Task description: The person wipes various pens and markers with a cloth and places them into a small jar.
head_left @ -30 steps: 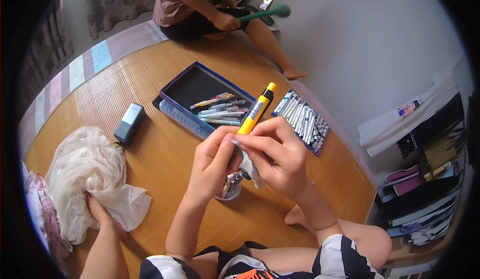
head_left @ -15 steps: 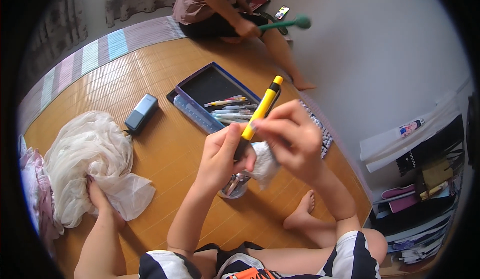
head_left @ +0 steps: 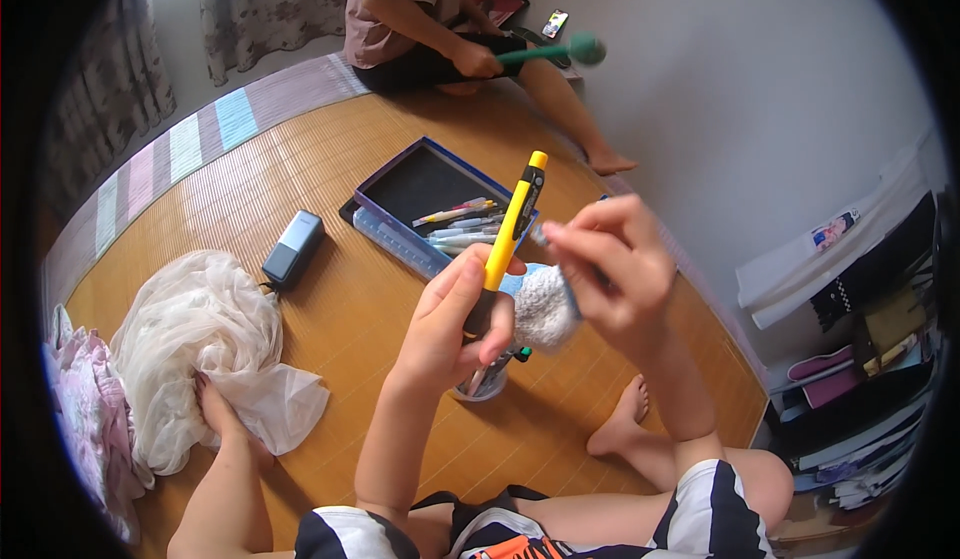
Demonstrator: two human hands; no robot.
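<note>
Yellow-and-black click pen [head_left: 502,249]: raised above the bamboo mat [head_left: 365,359], its top leaning right, between the two hands. Left hand [head_left: 445,314]: thumb and fingers closed around the black lower barrel. Right hand [head_left: 622,271]: apart from the pen, to its right, fingertips pinched together; a white textured cloth [head_left: 545,309] hangs bunched beside its lower fingers and appears grasped there. Small pale bit at the fingertips: too blurred to identify. A clear cup [head_left: 484,389] of pens stands on the near side; an open blue-rimmed box [head_left: 405,187] with more pens lies on the far side. Step in hand, as judged: going over the pen with the cloth. Next move would call for a steady left hold while cloth meets barrel
</note>
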